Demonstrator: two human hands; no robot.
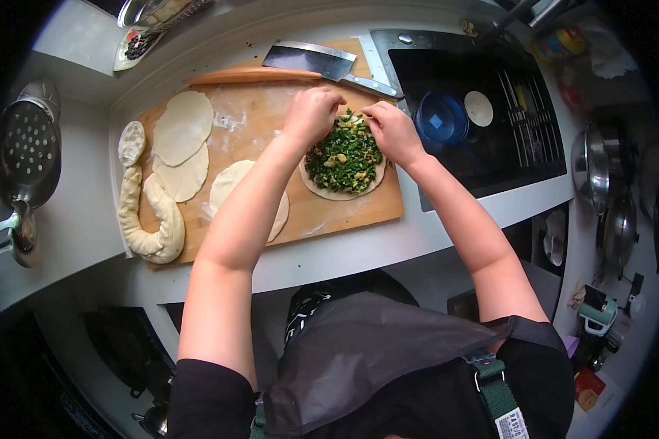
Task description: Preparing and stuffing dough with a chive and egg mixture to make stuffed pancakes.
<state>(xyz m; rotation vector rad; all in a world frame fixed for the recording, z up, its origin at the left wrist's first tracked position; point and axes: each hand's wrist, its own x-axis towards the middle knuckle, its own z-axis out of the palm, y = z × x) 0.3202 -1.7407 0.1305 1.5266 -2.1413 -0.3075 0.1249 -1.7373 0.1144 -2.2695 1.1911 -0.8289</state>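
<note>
A flat dough round lies near the right end of a wooden board, covered with a mound of chopped green filling with yellow bits that look like egg. My left hand is at the round's far left edge, fingers curled and pinched at the rim. Across a small gap, my right hand pinches the far right edge. Both hands partly hide the far rim. Under my left forearm lies a bare dough round, partly covered by the arm.
Two overlapping dough rounds, a curved dough roll and a small floured dough piece occupy the board's left side. A rolling pin and a cleaver lie along its back. Right of it, a blue bowl and white bowl sit on a black cooktop.
</note>
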